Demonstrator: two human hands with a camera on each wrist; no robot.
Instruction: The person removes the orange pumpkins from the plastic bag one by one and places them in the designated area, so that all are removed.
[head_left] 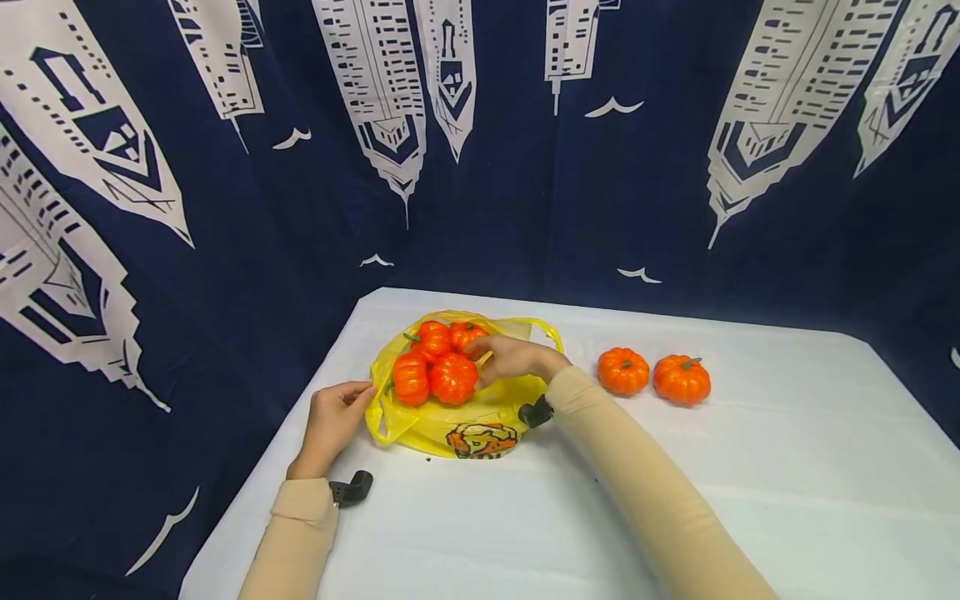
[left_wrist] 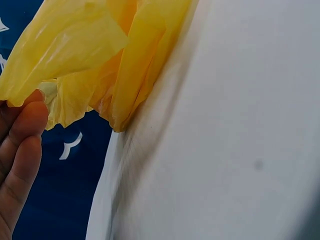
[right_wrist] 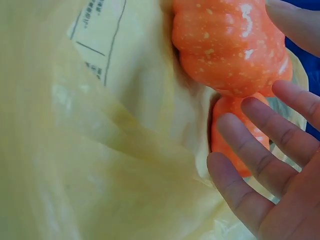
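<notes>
A yellow plastic bag point(head_left: 420, 435) lies with its mouth spread, and several orange pumpkins point(head_left: 453, 380) sit inside it. My left hand point(head_left: 333, 423) pinches the bag's left edge between thumb and fingers; in the left wrist view the yellow film point(left_wrist: 65, 45) hangs from those fingertips. Over the bag's right side, my right hand point(head_left: 513, 358) reaches in beside the pumpkins. The right wrist view shows its fingers point(right_wrist: 257, 160) spread and nearly straight, close to a speckled orange pumpkin point(right_wrist: 225, 45) and overlapping a second pumpkin point(right_wrist: 232, 132) behind them.
Two more pumpkins, one round point(head_left: 623, 372) and one with a green stem point(head_left: 682, 380), stand to the right of the bag on the white table point(head_left: 795, 467). A dark blue cloth point(head_left: 555, 192) with white building prints hangs behind the table and down its left side.
</notes>
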